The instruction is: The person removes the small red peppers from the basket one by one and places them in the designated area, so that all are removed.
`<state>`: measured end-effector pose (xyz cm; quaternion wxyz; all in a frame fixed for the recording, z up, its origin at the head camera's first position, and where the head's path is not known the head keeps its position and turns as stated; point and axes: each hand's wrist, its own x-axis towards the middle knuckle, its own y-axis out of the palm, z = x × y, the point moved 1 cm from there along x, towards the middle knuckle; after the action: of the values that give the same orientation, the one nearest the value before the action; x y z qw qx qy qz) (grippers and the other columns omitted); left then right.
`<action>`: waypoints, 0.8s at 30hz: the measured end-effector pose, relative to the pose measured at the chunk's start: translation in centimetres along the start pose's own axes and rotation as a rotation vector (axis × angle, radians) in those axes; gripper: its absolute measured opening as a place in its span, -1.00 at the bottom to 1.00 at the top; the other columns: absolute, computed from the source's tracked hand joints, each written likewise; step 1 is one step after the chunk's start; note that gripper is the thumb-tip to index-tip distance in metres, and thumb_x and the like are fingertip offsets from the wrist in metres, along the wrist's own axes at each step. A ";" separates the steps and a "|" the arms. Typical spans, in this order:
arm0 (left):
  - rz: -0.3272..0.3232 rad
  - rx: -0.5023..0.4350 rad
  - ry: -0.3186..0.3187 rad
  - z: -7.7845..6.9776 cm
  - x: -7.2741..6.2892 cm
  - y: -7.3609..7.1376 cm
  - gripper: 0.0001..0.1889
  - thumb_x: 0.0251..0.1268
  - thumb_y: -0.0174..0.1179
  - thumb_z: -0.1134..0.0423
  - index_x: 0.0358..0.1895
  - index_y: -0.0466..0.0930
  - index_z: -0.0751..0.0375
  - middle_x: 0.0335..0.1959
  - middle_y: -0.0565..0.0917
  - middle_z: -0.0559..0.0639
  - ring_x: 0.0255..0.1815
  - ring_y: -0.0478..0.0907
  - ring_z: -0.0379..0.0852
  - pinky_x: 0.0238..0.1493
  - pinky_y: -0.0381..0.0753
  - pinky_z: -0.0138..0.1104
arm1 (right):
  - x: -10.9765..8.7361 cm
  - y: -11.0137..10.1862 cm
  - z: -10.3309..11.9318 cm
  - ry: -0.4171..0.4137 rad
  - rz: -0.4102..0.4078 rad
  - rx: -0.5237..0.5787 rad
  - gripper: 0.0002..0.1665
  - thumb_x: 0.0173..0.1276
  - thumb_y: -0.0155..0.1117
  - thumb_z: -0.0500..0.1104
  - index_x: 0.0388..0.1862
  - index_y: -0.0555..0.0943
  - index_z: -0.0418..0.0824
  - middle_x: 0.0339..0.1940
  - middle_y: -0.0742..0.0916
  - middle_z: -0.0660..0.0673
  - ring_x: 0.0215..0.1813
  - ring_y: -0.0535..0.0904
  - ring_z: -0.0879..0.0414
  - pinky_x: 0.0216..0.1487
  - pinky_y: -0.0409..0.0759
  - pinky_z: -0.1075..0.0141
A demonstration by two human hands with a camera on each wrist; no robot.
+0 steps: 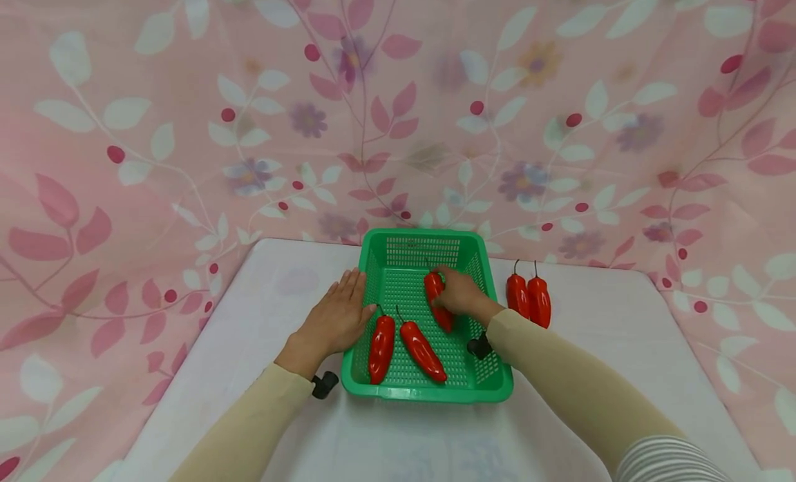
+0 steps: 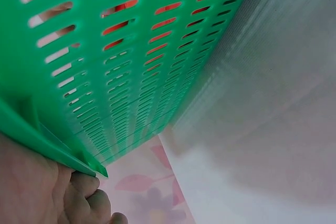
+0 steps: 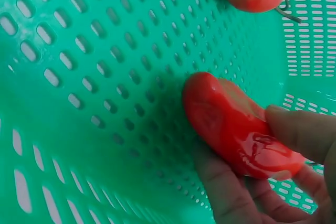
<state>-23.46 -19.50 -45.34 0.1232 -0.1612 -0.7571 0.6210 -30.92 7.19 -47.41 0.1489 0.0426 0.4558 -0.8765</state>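
Note:
Inside the green plastic basket [image 1: 429,393], my right hand [image 1: 460,293] grips a red chili pepper [image 3: 226,124] with a thin dark stem. Thumb and fingers wrap its sides in the right wrist view, close over the perforated bottom. Two more red peppers lie in the basket's front left part, one along the left wall [image 1: 382,347] and one slanting beside it [image 1: 424,352]. My left hand [image 1: 336,316] lies with straight fingers along the basket's left rim, its thumb over the inside. From below, the left wrist view shows that hand against the rim [image 2: 52,145].
To the right of the basket, two red peppers, a left one [image 1: 517,293] and a right one [image 1: 539,304], lie side by side on the white-covered table [image 1: 622,330]; my right forearm overlaps their lower ends. A pink floral cloth [image 1: 398,123] hangs behind the table.

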 end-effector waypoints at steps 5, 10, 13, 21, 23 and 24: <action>-0.004 -0.003 -0.007 0.0 0.0 0.0 -0.19 0.71 -0.03 -0.05 0.67 -0.03 0.50 0.71 0.07 0.38 0.75 -0.05 0.32 0.70 0.08 0.12 | 0.0 -0.4 0.1 -0.028 -0.046 0.074 -0.14 0.32 0.44 -0.27 0.58 0.36 -0.18 0.10 0.72 -0.35 -0.08 0.71 -0.11 -0.24 0.80 0.17; 0.000 -0.011 -0.016 0.0 -0.1 0.0 -0.19 0.71 -0.03 -0.05 0.67 -0.04 0.49 0.71 0.07 0.38 0.75 -0.05 0.32 0.70 0.08 0.12 | -0.1 -0.8 0.3 -0.035 -0.061 0.140 -0.18 0.37 0.43 -0.23 0.58 0.35 -0.12 0.19 0.71 -0.35 0.00 0.73 -0.13 -0.17 0.81 0.16; 0.002 -0.016 -0.018 0.0 -0.1 0.0 -0.20 0.72 -0.04 -0.04 0.67 -0.04 0.49 0.71 0.06 0.38 0.75 -0.06 0.32 0.70 0.07 0.13 | -0.3 -1.0 0.3 -0.035 -0.067 0.157 -0.20 0.39 0.43 -0.21 0.56 0.36 -0.10 0.20 0.68 -0.34 0.00 0.72 -0.14 -0.16 0.81 0.16; -0.006 -0.010 -0.014 0.0 -0.1 0.0 -0.20 0.71 -0.02 -0.03 0.66 -0.02 0.50 0.70 0.08 0.38 0.74 -0.05 0.33 0.69 0.08 0.13 | -1.1 -1.8 0.8 -0.031 -0.086 0.197 -0.18 0.39 0.43 -0.20 0.58 0.34 -0.07 0.23 0.66 -0.35 0.00 0.71 -0.16 -0.14 0.83 0.13; -0.005 -0.011 -0.017 -0.1 -0.1 0.0 -0.20 0.71 -0.02 -0.04 0.67 -0.03 0.49 0.70 0.07 0.38 0.74 -0.05 0.33 0.69 0.08 0.13 | -1.3 -2.0 0.9 -0.037 -0.088 0.205 -0.19 0.40 0.42 -0.20 0.58 0.34 -0.07 0.24 0.65 -0.36 0.01 0.70 -0.17 -0.13 0.83 0.12; -0.009 -0.013 -0.015 -0.1 -0.1 0.0 -0.20 0.71 -0.02 -0.04 0.66 -0.02 0.50 0.70 0.08 0.38 0.74 -0.04 0.33 0.69 0.09 0.14 | -1.4 -2.1 0.9 -0.040 -0.090 0.206 -0.19 0.40 0.42 -0.20 0.57 0.34 -0.07 0.24 0.64 -0.36 0.01 0.70 -0.17 -0.14 0.83 0.13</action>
<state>-23.37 -19.47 -45.32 0.1193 -0.1540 -0.7626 0.6168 -30.19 7.90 -44.91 0.1133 0.0197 0.3619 -0.9251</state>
